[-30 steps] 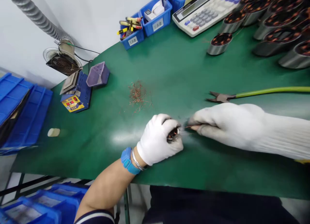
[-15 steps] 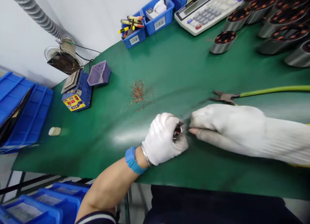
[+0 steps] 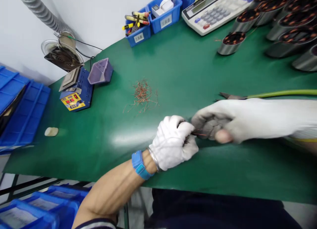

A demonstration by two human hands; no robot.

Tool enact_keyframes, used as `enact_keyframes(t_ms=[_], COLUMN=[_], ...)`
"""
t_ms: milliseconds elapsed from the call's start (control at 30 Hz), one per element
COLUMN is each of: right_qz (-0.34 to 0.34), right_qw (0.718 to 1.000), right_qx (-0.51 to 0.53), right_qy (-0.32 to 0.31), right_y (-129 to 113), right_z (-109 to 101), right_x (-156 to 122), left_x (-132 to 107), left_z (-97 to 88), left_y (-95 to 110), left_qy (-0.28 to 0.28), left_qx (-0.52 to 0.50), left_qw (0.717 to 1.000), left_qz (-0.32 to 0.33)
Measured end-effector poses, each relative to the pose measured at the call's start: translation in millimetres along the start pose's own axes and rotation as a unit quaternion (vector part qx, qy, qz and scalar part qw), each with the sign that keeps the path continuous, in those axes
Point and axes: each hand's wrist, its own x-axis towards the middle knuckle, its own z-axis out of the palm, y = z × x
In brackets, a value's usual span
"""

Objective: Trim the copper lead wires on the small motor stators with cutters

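Observation:
My left hand (image 3: 174, 143), in a white glove with a blue wrist strap behind it, is closed around a small wire-wound stator, mostly hidden by the fingers. Thin, dark and reddish wire ends (image 3: 200, 134) stick out of its right side. Beside them is my right hand (image 3: 215, 121), also gloved, palm partly showing. Its fingers are loosely curled next to the wires, while the bare-tipped thumb stands away from them, a little blurred. Just behind the right hand lie cutting pliers (image 3: 272, 93) with green handles, partly covered by the glove.
A heap of copper wire clippings (image 3: 143, 93) lies mid-table. Several wound stators (image 3: 231, 43) stand at the back right, near a calculator (image 3: 215, 11). Blue tool boxes (image 3: 165, 21) line the back edge. At left are a purple tray (image 3: 101, 71) and a blue soldering unit (image 3: 79, 93).
My left hand has turned, so the stator's wound end no longer faces the camera. My right hand has rolled palm into view, and its thumb has come away from the fingers.

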Motion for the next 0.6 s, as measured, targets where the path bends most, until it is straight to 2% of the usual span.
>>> enact_keyframes(t_ms=[67, 133, 233, 333, 400, 467, 533, 567, 600], right_qz=[0.022, 0.021, 0.019, 0.020, 0.012, -0.009, -0.040, -0.055, -0.067], right_qw=[0.995, 0.986, 0.976, 0.986, 0.995, 0.997, 0.994, 0.992, 0.991], right_qx=[0.019, 0.094, 0.174, 0.132, 0.081, 0.070, 0.095, 0.108, 0.116], right_qy=[-0.097, -0.134, -0.130, -0.097, -0.061, -0.035, -0.027, -0.024, -0.018], right_y=[-9, -14, -15, -13, -14, -15, -16, -16, -16], right_z=[6, 13, 20, 24, 27, 28, 29, 30, 30], right_x=[7, 11, 13, 10, 7, 3, -1, -3, -5], left_x=[1, 1, -1, -4, -5, -6, -6, -6, -5], left_z=[0.3, 2.2, 7.2, 9.8, 7.7, 1.1, -10.6, -18.0, -26.0], left_y=[0, 1, 2, 0, -6, -15, -23, -26, -28], left_qy=[0.006, 0.007, 0.028, 0.063, 0.060, 0.070, 0.102, 0.100, 0.066], left_qx=[0.004, 0.007, -0.015, -0.108, -0.201, -0.311, -0.418, -0.467, -0.511], left_qw=[1.000, 1.000, 0.999, 0.989, 0.973, 0.939, 0.883, 0.850, 0.819], left_qz=[0.005, -0.001, -0.038, -0.081, -0.098, -0.130, -0.190, -0.224, -0.253])
